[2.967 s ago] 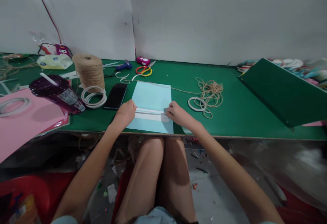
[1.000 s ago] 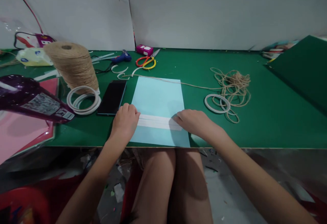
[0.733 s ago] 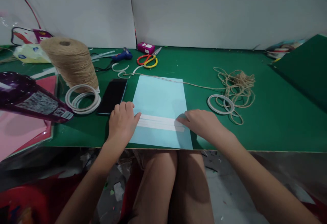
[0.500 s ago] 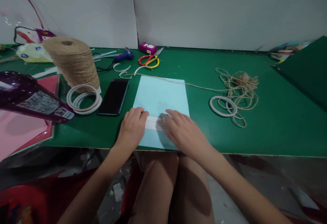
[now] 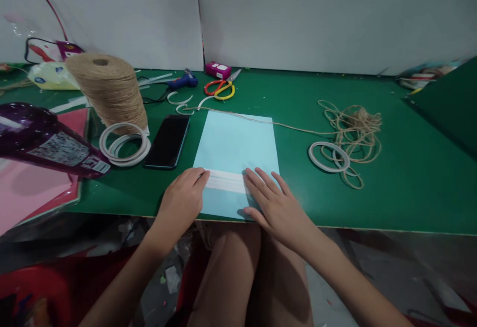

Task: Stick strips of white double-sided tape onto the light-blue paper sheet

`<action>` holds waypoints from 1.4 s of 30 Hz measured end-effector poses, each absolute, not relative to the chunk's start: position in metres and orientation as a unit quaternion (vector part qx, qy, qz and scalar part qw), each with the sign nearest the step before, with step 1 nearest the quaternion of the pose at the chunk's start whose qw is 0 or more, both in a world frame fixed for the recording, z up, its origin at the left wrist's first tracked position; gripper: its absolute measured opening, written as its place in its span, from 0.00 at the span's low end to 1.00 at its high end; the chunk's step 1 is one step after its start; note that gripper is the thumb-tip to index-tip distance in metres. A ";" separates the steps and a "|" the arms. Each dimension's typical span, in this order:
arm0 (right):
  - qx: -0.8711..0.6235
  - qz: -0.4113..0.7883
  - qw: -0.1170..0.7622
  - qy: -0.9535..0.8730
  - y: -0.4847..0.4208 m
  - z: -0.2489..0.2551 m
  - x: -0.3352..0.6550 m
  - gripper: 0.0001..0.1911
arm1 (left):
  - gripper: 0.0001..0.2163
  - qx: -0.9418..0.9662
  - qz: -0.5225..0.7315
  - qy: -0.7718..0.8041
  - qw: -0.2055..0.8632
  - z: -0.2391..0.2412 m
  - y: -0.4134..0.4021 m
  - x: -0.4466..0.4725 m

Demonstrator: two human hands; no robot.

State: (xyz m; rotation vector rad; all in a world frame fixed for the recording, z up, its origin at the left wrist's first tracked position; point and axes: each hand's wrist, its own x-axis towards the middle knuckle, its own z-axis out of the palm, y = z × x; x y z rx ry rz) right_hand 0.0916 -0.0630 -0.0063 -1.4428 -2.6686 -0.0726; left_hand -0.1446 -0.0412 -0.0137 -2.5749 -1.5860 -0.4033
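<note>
A light blue sheet of paper [image 5: 238,140] lies on the green table in front of me, with white tape strips [image 5: 225,182] running side by side across its lower part. My left hand [image 5: 184,193] is closed, thumb and forefinger pinched at the left end of the strips, by the paper's left edge. My right hand [image 5: 278,205] lies open on the right side of the sheet. Its fingers are spread, and the fingertips touch the right end of the strips, hiding it.
Left of the paper are a phone [image 5: 167,141], tape rolls [image 5: 143,153], a twine spool [image 5: 112,88] and a purple bottle [image 5: 55,143]. Scissors [image 5: 223,90] and a blue glue gun [image 5: 182,81] lie behind. Loose twine [image 5: 357,123] and more tape rolls [image 5: 315,160] are right.
My right hand has gone from curled fingers above the strips to spread fingers flat on the paper. My left hand has shifted slightly left and down along the strips.
</note>
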 end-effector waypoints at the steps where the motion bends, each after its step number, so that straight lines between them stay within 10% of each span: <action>1: -0.477 -0.027 0.052 -0.877 -0.065 -0.006 0.095 0.30 | 0.21 -0.838 -0.130 -0.527 0.042 -0.014 -0.041 -0.145; 42: -0.586 -0.110 0.057 -0.801 -0.097 -0.014 0.125 0.32 | 0.19 -0.793 -0.202 -0.566 0.099 -0.025 -0.062 -0.134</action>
